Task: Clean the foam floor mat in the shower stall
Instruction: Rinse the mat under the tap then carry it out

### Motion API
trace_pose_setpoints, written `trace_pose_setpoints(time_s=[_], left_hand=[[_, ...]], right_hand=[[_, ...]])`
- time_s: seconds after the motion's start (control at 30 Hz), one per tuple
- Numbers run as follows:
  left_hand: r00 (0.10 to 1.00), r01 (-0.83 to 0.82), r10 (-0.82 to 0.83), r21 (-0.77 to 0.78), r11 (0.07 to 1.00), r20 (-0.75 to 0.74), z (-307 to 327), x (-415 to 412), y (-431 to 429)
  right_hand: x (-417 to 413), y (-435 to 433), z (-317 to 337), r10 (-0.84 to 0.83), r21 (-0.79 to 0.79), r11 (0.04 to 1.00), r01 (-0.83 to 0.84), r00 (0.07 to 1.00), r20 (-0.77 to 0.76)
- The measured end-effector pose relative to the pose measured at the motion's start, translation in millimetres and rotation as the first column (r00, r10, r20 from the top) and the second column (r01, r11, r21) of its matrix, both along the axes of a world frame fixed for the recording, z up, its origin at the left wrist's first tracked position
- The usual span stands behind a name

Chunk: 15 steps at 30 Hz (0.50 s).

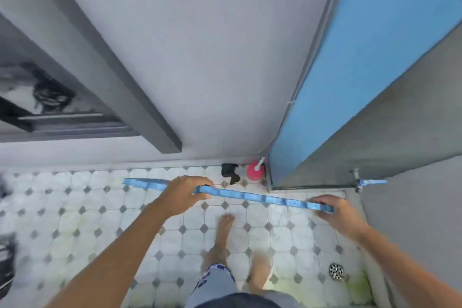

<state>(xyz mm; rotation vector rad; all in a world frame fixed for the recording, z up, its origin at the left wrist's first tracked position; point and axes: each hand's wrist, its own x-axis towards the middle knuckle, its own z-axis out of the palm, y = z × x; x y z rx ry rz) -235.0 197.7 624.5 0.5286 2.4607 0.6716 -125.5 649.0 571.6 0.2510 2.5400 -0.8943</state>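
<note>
Outstretched left hand and right hand around foam mat

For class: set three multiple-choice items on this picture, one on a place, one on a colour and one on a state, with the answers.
1. Where does the red container stand?
A. on a shelf
B. on the floor, in the corner beside the blue panel
C. on a stool

2. What colour is the foam mat?
A. green
B. yellow
C. blue

3. How is the foam mat placed at this moment?
A. held up above the tiled floor by the left hand and the right hand
B. lying flat under the feet
C. rolled up under one arm

Answers:
1 B, it sits on the tiles where the wall meets the panel.
2 C, its long edge shows blue.
3 A, a hand grips each part of it and tiles show beneath.
</note>
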Motion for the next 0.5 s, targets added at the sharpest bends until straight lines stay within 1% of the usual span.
trace_pose_setpoints(time_s=[0.07, 0.17, 0.23, 0.3, 0.4, 0.5], left_hand=[[0.984, -0.180, 0.180, -0.023, 0.983, -0.019, 3.7, 24.4, -57.4], [0.901, -0.429, 0.420, -0.067, 0.901, -0.109, -4.8, 72.5, -137.4], [0.806, -0.591, 0.580, -0.094, 0.801, -0.121, -11.1, 108.7, -182.1], [0.711, -0.704, 0.696, -0.117, 0.701, -0.101, -19.9, 141.6, -219.1], [0.564, -0.818, 0.825, -0.145, 0.556, -0.017, -41.3, 184.5, -262.4], [0.401, -0.898, 0.914, -0.170, 0.406, 0.066, -70.8, 219.4, -294.8]], right_hand=[[-33.2, -47.7, 0.9, 0.098, -0.043, 0.994, -0.100, 0.994, -0.042], [-81.0, -136.2, 10.9, 0.229, -0.070, 0.969, -0.236, 0.969, -0.095], [-107.7, -199.4, 11.9, 0.354, -0.063, 0.931, -0.361, 0.930, -0.097], [-132.4, -258.0, 5.4, 0.486, -0.087, 0.867, -0.491, 0.871, -0.071], [-166.8, -341.8, -13.4, 0.630, -0.095, 0.772, -0.629, 0.776, -0.017], [-195.1, -423.8, -39.6, 0.746, -0.114, 0.664, -0.739, 0.664, 0.042]])
